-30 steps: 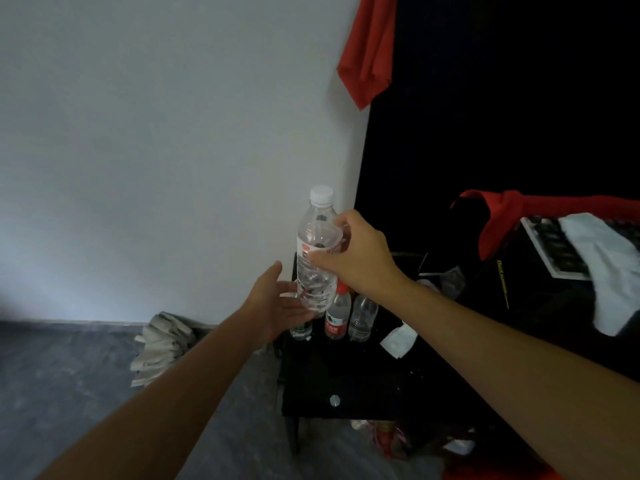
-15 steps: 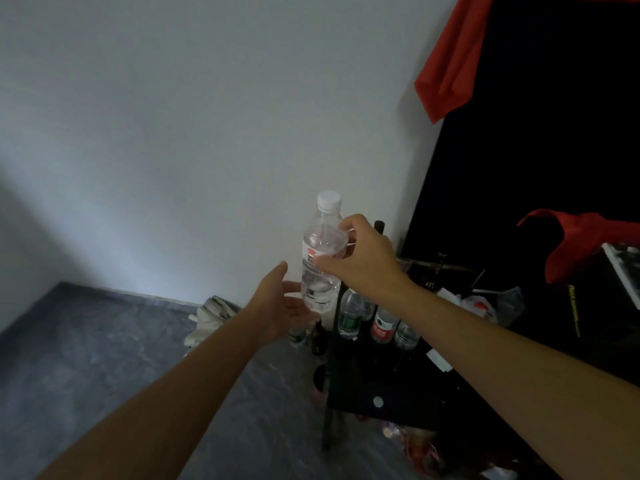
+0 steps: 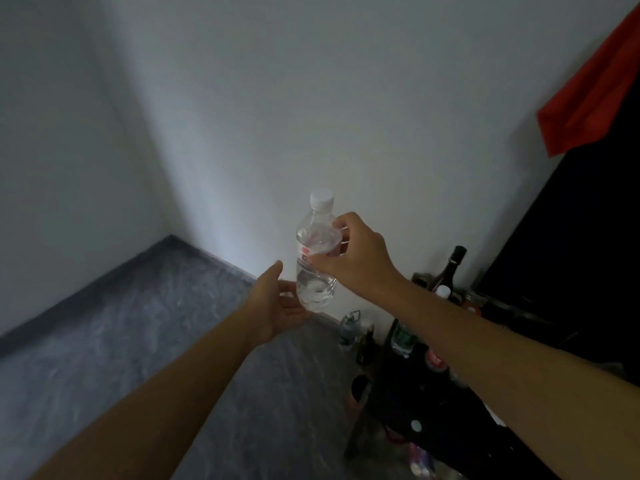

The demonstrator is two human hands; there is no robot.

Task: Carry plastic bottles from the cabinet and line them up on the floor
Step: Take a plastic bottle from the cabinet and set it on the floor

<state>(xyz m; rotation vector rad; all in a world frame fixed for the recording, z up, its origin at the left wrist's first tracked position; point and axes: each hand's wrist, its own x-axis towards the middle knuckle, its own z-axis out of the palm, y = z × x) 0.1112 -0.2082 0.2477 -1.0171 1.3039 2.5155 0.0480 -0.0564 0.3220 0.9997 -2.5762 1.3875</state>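
Right hand [image 3: 356, 256] grips the clear bottle [image 3: 316, 251]; left hand [image 3: 277, 304] spread beneath; cabinet [image 3: 433, 403] bottles murky.

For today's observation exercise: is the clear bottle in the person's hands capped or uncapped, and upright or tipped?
Capped and upright. A white cap sits on the clear bottle, neck pointing up, gripped by the right hand.

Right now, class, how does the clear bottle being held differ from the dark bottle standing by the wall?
The clear bottle is see-through plastic with a white cap; the dark bottle is opaque with a black top. The clear bottle is held in the air in the right hand; the dark bottle stands untouched. Both are upright and capped.
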